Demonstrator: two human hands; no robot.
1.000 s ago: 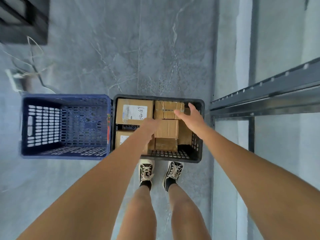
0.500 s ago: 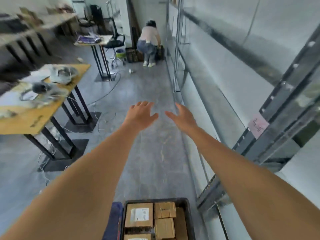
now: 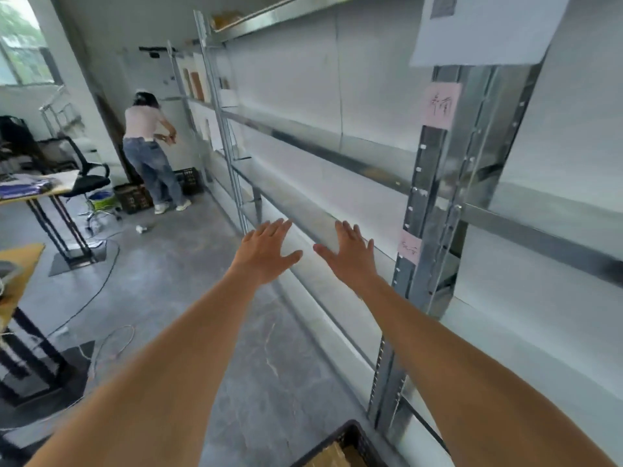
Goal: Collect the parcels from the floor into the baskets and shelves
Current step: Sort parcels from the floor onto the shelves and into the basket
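Observation:
Both my arms reach forward at chest height. My left hand (image 3: 264,252) and my right hand (image 3: 350,256) are spread flat with straight fingers and hold nothing. They hover side by side in front of the metal shelf rack (image 3: 435,210) on the right. At the bottom edge, a corner of the black basket (image 3: 347,436) shows, with brown cardboard parcels (image 3: 328,456) inside.
Another person (image 3: 148,146) stands at the far end of the aisle beside dark crates (image 3: 133,197) on the floor. Tables (image 3: 20,261) and an office chair (image 3: 87,180) line the left side. Cables (image 3: 111,338) lie on the grey floor.
The view has swung up from the baskets on the floor to the aisle and shelves. Both hands have lifted away from the parcels in the black basket and now hover flat in the air.

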